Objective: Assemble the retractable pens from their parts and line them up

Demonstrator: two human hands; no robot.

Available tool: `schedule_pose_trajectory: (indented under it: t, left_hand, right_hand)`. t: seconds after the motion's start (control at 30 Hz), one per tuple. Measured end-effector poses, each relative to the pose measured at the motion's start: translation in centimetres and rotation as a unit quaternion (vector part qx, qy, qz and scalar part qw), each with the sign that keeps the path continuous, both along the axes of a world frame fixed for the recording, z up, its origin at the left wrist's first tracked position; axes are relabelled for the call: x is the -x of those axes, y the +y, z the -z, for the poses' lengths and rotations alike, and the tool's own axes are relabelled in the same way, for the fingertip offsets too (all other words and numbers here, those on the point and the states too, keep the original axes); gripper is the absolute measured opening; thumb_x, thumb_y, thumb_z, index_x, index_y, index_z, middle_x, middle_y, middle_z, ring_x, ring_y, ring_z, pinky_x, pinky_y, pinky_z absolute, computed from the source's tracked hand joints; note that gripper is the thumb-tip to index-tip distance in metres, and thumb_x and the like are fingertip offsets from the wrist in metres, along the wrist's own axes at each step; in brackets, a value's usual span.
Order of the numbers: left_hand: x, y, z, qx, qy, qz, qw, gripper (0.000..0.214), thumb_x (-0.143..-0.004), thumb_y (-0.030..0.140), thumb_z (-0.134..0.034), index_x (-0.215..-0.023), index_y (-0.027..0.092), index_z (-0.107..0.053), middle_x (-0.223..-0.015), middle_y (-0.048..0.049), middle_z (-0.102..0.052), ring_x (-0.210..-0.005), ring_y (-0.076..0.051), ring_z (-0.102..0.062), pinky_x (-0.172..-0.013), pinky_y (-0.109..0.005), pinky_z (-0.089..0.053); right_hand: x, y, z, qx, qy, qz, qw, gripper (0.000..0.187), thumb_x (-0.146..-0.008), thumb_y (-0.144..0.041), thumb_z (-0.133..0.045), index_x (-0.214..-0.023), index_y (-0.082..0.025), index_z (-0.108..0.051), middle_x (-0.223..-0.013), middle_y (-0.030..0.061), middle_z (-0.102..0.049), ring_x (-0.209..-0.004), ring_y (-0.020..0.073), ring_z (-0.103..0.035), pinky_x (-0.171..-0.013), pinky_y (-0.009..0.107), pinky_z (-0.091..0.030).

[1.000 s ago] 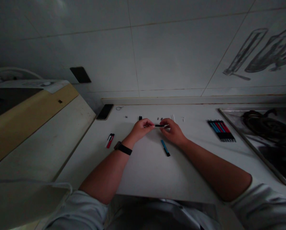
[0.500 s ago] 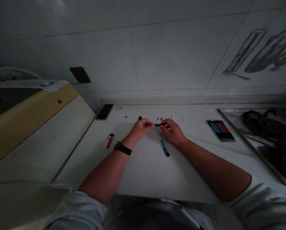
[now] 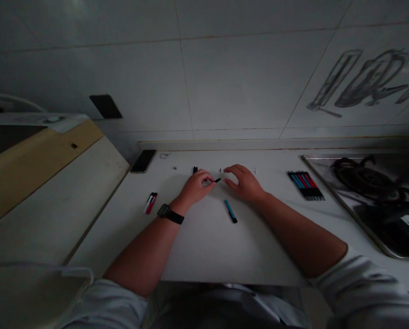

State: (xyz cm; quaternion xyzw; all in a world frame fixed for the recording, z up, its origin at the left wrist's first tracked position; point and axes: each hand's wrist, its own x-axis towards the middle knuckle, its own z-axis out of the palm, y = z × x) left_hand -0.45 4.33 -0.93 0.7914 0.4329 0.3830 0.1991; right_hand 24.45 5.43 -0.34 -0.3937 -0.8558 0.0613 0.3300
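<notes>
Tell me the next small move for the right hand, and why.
Probably pinch the small dark part on the counter: it lies near the right hand, which is open and seemingly empty, while the left hand grips a slim black piece.

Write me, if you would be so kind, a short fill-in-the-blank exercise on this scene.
The left hand pinches a ____ pen part.
The right hand grips nothing visible and is ____.
The smartwatch is worn on the ____ arm.
The pens beside the gas stove have red or ____ barrels.

Missing words: black; open; left; blue.
</notes>
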Motion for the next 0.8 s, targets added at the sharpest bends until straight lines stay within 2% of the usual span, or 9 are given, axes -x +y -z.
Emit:
schedule_pose_trajectory:
  t: [0.13,0.3,0.47,0.67,0.8]
  left_hand:
    - [0.1,0.2,0.2,-0.012,0.017,-0.023,1.0,0.002,-0.091,0.022,-0.069,-0.091,0.02,-0.07,-0.102,-0.0045,-0.067,-0.096,-0.019,-0.065,-0.088,-0.035,-0.055]
    - [0.1,0.4,0.6,-0.011,0.017,-0.017,1.0,0.002,-0.091,0.022,-0.069,-0.092,0.02,-0.07,-0.101,-0.0043,-0.066,-0.096,-0.019,-0.065,-0.087,-0.035,-0.055]
    - [0.1,0.5,0.7,-0.002,0.014,-0.019,1.0,0.003,-0.092,0.023,-0.068,-0.092,0.02,-0.07,-0.103,-0.0043,-0.066,-0.095,-0.018,-0.065,-0.081,-0.032,-0.054]
    - [0.0,0.4,0.5,0.012,0.01,-0.01,1.0,0.004,-0.091,0.023,-0.068,-0.092,0.02,-0.071,-0.102,-0.004,-0.065,-0.092,-0.017,-0.064,-0.075,-0.029,-0.053]
    - [0.0,0.5,0.8,0.011,0.005,-0.009,1.0,0.005,-0.091,0.024,-0.068,-0.092,0.02,-0.071,-0.103,-0.004,-0.065,-0.09,-0.016,-0.064,-0.075,-0.029,-0.053]
  right_hand:
    - [-1.3,1.3,0.2,0.016,-0.099,0.083,0.992,0.042,-0.101,-0.034,-0.055,-0.14,-0.021,-0.064,-0.135,0.0158,-0.065,-0.125,0.0332,-0.057,-0.109,0.05,-0.044]
    - [-1.0,1.6,1.2,0.029,-0.165,0.112,0.979,0.047,-0.103,-0.038,-0.052,-0.148,-0.026,-0.061,-0.148,0.0149,-0.057,-0.134,0.0345,-0.051,-0.115,0.052,-0.036]
    - [-0.8,1.9,1.6,0.042,-0.178,0.146,0.972,0.042,-0.106,-0.038,-0.046,-0.14,-0.031,-0.069,-0.148,0.0131,-0.057,-0.134,0.0328,-0.05,-0.118,0.054,-0.031]
    - [-0.8,2.1,1.7,0.054,-0.181,0.145,0.971,0.044,-0.105,-0.037,-0.048,-0.146,-0.033,-0.064,-0.151,0.0126,-0.055,-0.137,0.0329,-0.048,-0.118,0.053,-0.031]
    - [-0.8,2.1,1.8,0.047,-0.166,0.15,0.973,0.04,-0.103,-0.037,-0.051,-0.139,-0.03,-0.069,-0.151,0.0133,-0.054,-0.136,0.0329,-0.049,-0.118,0.054,-0.032]
